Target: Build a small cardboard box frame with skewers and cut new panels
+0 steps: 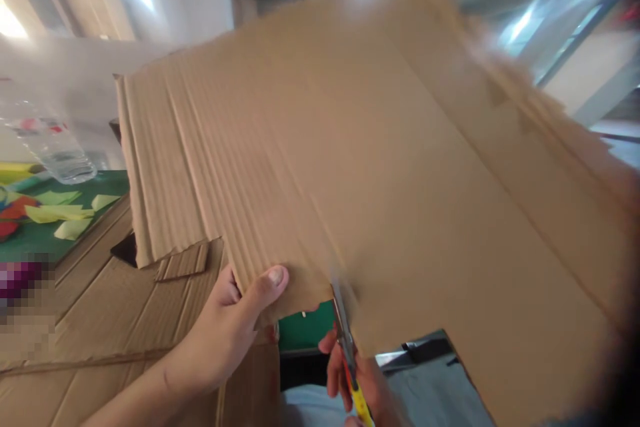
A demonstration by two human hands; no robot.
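Note:
A large sheet of corrugated cardboard (pixel 380 147) is raised in front of me and fills most of the view. My left hand (pixel 245 317) grips its lower edge, thumb on top and the other fingers behind. In my right hand (pixel 345 373) is a pair of scissors (pixel 345 327) with yellow and red handles. The blades point upward into the sheet's lower edge, just right of my left thumb, with cardboard at their tips. Notches show in the sheet's lower edge on either side of the part near my hands. Blur softens the sheet's right side.
More flat cardboard (pixel 100 307) lies at the lower left, with a small cardboard strip (pixel 184 263) on it. Behind it, a green tabletop (pixel 113 181) carries yellow-green paper scraps (pixel 60 212) and a clear plastic bottle (pixel 67 153). A purple object (pixel 20 279) sits at the left edge.

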